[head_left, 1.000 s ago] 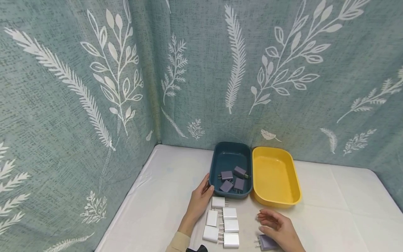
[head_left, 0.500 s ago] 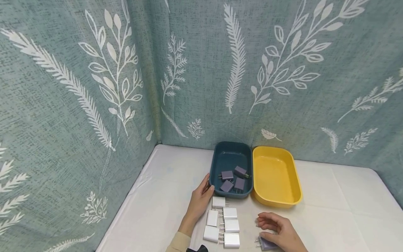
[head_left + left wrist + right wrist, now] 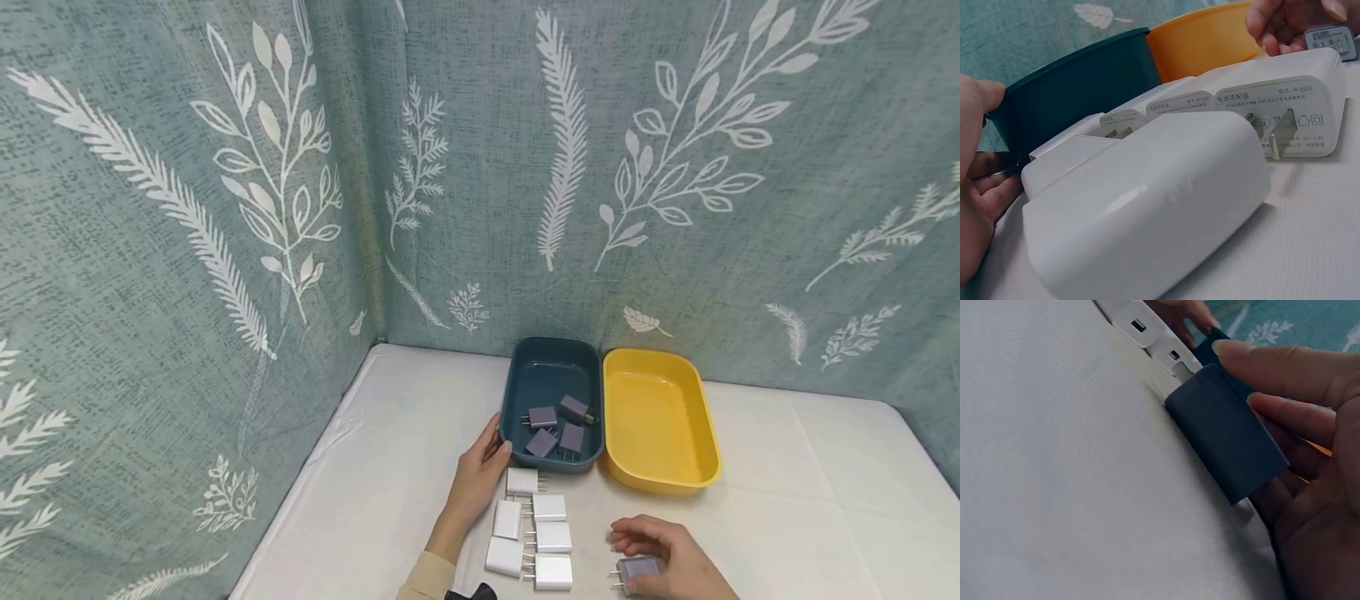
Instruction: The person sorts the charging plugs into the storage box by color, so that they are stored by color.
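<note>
Several white plug-in chargers (image 3: 553,572) lie grouped on the table in front of a dark blue bin (image 3: 551,354), their metal prongs showing. Inside that bin are several purple-grey chargers (image 3: 542,417). My left hand (image 3: 474,472) holds the bin at its near left corner, thumb and fingers at the wall. Another purple-grey charger (image 3: 1225,434) lies on the table under my right hand (image 3: 670,552). The right thumb is close by its near side, and the other fingers curve loosely past its far side with a gap in the head view.
A yellow bin (image 3: 660,417) stands against the right side of the blue one. A patterned green curtain (image 3: 480,167) rises behind and to the left of the white-covered table (image 3: 810,500). Something small and black (image 3: 474,592) shows at the bottom edge.
The right hand has shifted slightly, its thumb moving from over the purple-grey charger to the near side, so more of the charger's top shows. The left hand stays at the blue bin.
</note>
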`<state>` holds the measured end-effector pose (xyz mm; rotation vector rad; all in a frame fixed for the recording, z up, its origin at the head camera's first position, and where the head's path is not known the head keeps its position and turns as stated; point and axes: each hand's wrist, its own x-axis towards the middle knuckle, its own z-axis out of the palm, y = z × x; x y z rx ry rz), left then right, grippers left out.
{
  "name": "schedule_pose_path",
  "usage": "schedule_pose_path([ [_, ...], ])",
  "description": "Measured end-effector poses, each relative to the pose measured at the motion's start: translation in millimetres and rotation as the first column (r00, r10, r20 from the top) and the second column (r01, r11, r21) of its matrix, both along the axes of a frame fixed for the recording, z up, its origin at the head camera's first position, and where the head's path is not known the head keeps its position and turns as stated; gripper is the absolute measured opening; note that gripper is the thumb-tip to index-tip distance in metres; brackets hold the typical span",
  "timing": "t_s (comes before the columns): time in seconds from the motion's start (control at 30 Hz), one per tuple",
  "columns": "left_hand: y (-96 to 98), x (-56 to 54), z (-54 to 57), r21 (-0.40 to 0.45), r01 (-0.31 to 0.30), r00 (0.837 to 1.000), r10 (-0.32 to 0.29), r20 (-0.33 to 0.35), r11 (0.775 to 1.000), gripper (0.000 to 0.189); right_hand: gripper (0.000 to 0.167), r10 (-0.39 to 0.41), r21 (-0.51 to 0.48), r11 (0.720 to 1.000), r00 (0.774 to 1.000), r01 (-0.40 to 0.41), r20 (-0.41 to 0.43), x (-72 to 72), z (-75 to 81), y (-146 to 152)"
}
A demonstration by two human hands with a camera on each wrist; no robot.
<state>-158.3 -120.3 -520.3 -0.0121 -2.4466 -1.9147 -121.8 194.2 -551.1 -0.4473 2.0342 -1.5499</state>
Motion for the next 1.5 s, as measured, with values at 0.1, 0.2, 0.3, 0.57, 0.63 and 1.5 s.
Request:
schedule_pose_path([
  [0.1, 0.2, -0.1, 0.5, 0.001, 0.002, 1.000, -0.002, 0.000, 1.000, 0.055, 0.062, 0.048, 0.008, 0.999, 0.999, -0.048, 0.019, -0.5, 1.5, 2],
  [0.2, 0.1, 0.0, 1.1, -0.003, 0.005, 1.000, -0.005, -0.002, 1.000, 0.055, 0.061, 0.105, -0.014, 0.994, 0.994, -0.105, -0.014, -0.8, 1.4, 4],
  [0.3, -0.1, 0.2, 1.4, -0.002, 0.004, 1.000, -0.004, -0.001, 1.000, 0.055, 0.060, 0.141, -0.044, 0.989, 0.988, -0.144, -0.064, -0.8, 0.3, 5],
  [0.57, -0.5, 0.3, 0.7, -0.002, -0.003, 1.000, 0.003, 0.004, 1.000, 0.055, 0.059, 0.029, 0.013, 1.000, 0.990, -0.027, -0.137, 1.0, -0.6, 1],
  [0.63, -0.8, 0.6, 1.4, -0.003, -0.002, 1.000, 0.002, 0.005, 1.000, 0.055, 0.060, -0.019, 0.040, 0.999, 0.986, 0.026, -0.163, 2.0, -0.8, 0],
  [1.5, -3.2, -11.9, -33.5, -0.010, -0.016, 1.000, 0.016, -0.015, 1.000, 0.056, 0.074, 0.009, 0.140, 0.990, 1.000, -0.005, -0.025, -6.0, 7.7, 24],
])
